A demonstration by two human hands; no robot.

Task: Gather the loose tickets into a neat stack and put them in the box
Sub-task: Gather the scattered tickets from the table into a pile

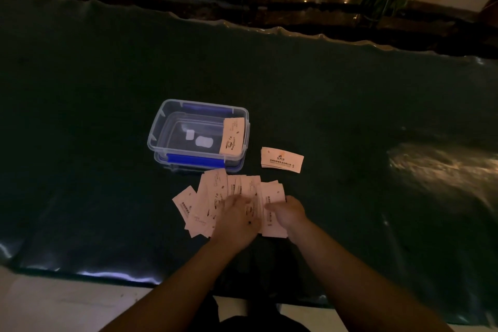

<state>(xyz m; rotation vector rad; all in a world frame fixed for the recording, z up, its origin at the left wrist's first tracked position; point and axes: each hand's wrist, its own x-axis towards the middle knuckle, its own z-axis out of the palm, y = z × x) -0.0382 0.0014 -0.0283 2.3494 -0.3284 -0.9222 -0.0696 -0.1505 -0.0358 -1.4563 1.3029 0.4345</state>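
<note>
Covering the table, a dark, seemingly glossy cloth (107, 143) under dim light.

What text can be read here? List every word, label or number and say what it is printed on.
Nothing can be read with confidence.
Ticket leaning in the clear box: a cup logo and script print, too blurred to read.
Small stack of tickets right of the box: a logo above a line of characters, too small to read.
Loose tickets under the left hand and right hand: dark print, blurred.
Box: two white patches on its floor, no text discernible.
</note>
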